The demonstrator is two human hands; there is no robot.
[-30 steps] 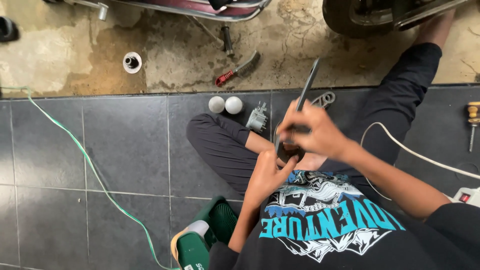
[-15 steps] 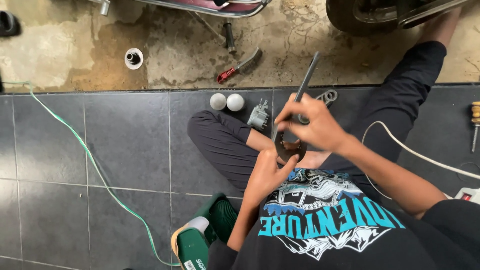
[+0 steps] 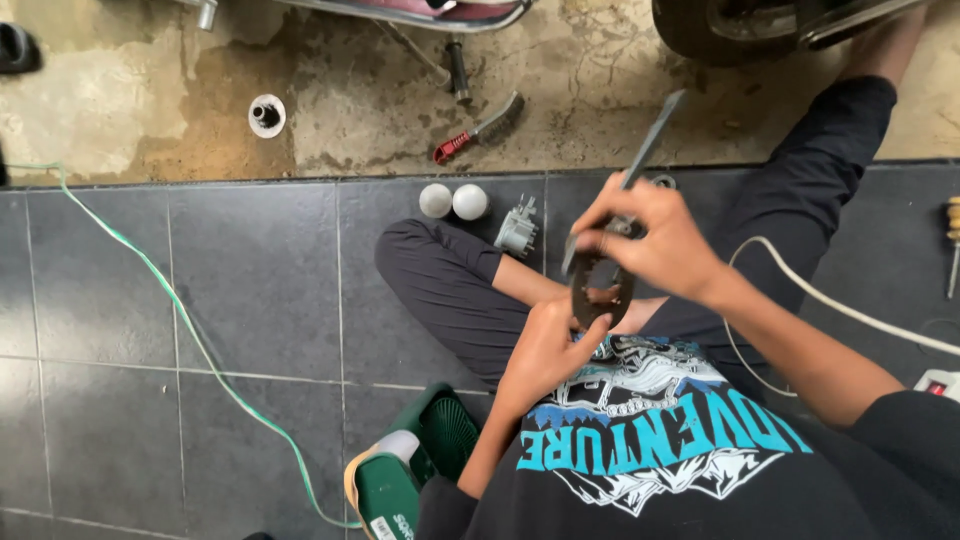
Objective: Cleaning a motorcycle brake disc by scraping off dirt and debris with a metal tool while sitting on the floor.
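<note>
Ring-shaped metal plate sits pinched in the left hand; at one o'clock, the right hand grips a file against it.

light: soft, even daylight, moderately bright | shadows: faint and diffuse, darkest under the vehicle wheel at the top edge | glare: dull sheen on the grey floor tiles | blur: slight motion softness on the right hand; elsewhere sharp | distortion: mild wide-angle bending at edges
</note>
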